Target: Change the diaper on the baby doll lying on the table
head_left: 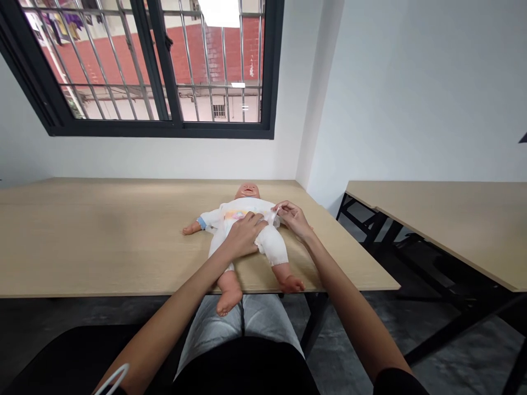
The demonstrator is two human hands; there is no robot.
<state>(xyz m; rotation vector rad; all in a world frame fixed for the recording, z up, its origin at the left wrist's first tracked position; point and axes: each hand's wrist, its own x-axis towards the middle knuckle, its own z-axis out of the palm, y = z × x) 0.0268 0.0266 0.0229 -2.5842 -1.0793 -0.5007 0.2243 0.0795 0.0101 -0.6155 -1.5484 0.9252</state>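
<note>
A baby doll [272,244] in white clothes with a light blue cuff lies on its back on the table, head away from me and feet at the near edge. Around its hips is a white diaper [233,215] with a coloured print at the waist. My left hand [246,235] rests on the diaper's front, fingers stretched out and lying on it. At the doll's hip on the right, my right hand [293,217] pinches a thin white edge of the diaper and pulls it up a little. The doll's far hand on the right is mostly hidden behind my right hand.
The pale wooden table [102,241] runs along the wall under a barred window [164,71]. A second table [453,219] stands to the right across a gap, with black folding legs. My lap is right below the near edge.
</note>
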